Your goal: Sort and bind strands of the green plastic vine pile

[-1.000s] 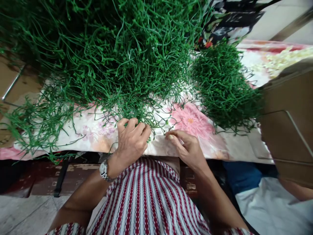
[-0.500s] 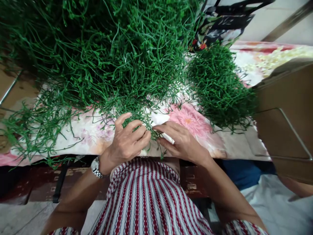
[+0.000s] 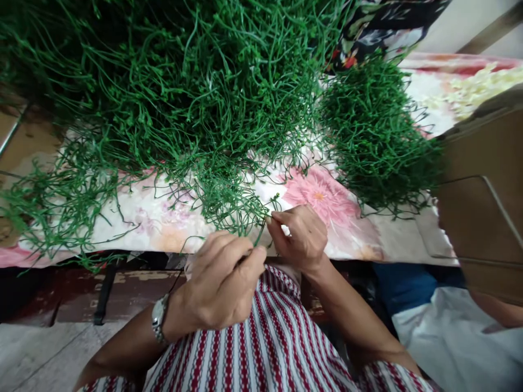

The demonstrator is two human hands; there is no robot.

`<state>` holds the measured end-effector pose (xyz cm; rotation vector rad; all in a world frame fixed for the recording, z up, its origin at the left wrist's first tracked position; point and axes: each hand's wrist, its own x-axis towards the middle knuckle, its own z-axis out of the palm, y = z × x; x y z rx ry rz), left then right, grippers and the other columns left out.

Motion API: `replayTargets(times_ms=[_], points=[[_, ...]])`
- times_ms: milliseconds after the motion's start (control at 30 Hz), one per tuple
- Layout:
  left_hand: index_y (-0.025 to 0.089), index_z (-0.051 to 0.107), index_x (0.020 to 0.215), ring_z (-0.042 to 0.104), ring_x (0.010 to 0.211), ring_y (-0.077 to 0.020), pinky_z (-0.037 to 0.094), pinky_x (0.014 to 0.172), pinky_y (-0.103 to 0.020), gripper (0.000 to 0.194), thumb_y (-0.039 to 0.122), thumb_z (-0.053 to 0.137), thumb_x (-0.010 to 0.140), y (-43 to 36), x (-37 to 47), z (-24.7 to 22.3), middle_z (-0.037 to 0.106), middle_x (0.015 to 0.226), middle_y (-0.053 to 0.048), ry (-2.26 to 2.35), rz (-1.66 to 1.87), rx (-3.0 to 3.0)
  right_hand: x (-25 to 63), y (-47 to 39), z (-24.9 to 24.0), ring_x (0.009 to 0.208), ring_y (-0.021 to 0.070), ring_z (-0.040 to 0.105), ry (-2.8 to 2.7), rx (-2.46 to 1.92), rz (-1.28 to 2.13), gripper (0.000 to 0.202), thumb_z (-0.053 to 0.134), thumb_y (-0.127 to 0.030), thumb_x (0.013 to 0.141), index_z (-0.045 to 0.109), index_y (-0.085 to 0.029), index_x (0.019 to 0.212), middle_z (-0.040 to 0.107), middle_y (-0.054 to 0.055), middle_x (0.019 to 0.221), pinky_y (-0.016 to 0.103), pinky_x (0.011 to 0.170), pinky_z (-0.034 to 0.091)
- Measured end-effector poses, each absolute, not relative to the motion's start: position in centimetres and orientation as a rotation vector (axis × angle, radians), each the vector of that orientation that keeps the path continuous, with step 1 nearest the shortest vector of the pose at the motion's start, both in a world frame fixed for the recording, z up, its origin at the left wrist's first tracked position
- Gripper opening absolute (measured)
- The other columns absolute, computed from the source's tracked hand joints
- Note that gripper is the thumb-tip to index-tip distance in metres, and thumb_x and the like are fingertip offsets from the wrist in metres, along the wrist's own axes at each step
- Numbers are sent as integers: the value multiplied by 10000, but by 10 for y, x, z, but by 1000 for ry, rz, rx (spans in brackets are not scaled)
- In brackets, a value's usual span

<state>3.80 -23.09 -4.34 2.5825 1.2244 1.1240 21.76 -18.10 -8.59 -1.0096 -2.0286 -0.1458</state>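
My left hand is closed in a pinch at the table's near edge, on the lower end of a thin green stem. My right hand sits just right of it and a little farther from me, thumb and forefinger pinched on the same stem higher up, near its small branched tip. A loose tangle of similar green stems lies just beyond my hands on the flowered cloth. My fingers partly hide the held stem.
A tall heap of green stems fills the back. A smaller heap stands right of it, and scattered stems overhang the near left edge. A cardboard box is at right, with pale yellow pieces and a flowered bag behind.
My left hand has come down and nearer to me, away from the loose tangle. My right hand's fingers have curled from stretched out into a pinch on the stem. The view has shifted slightly.
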Motion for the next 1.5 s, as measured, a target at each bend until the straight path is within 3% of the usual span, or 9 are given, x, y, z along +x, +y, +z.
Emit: replayTargets(times_ms=[200,333,467,800,1167,1333,1500], points=[[159,568,989,564,834,-155,474,741,-287,192,214,433,864,-218,48,-61,616,910,-69,1423,858,1863,203,-189,-91,556,131,446,-2128,-978,-214,174,609,-152,758,506,-175,896,527,-9,579,288,549,332],[176,537,811,468,539,-81,411,507,-199,152,328,544,804,-208,51,-73,490,618,35,1260,975,1019,189,-197,-98,553,123,466,-2134,-902,-121,178,594,-125,763,508,-162,914,551,-5,607,288,554,354],[171,489,729,431,484,-52,383,475,-167,217,257,680,674,-206,52,-74,468,580,66,1123,1140,559,188,-204,-94,600,136,512,-2219,-899,66,221,561,-175,798,519,-145,1013,581,16,669,298,562,383],[154,537,653,432,586,-77,365,566,-192,91,137,620,687,-207,40,-71,496,621,34,1186,1030,962,204,-181,-46,806,167,557,-2155,-738,166,299,534,-69,760,562,-195,1030,630,66,896,333,701,480],[146,536,659,417,560,-71,326,544,-195,72,137,607,666,-199,34,-66,476,604,40,1128,922,1052,198,-139,-37,763,157,514,-2493,-731,324,255,423,-118,839,640,-168,963,615,58,839,330,718,438],[145,504,630,386,488,-52,297,480,-185,117,134,621,629,-196,33,-67,424,538,57,969,781,922,192,-120,-50,805,136,555,-2562,-681,693,288,402,-122,854,630,-147,1028,622,59,877,288,750,454],[152,494,687,468,557,-57,394,525,-185,173,119,645,610,-196,38,-74,495,666,37,988,997,801,202,-121,-49,834,129,576,-2262,-732,874,267,422,-158,869,632,-194,1029,634,43,919,291,747,468]])
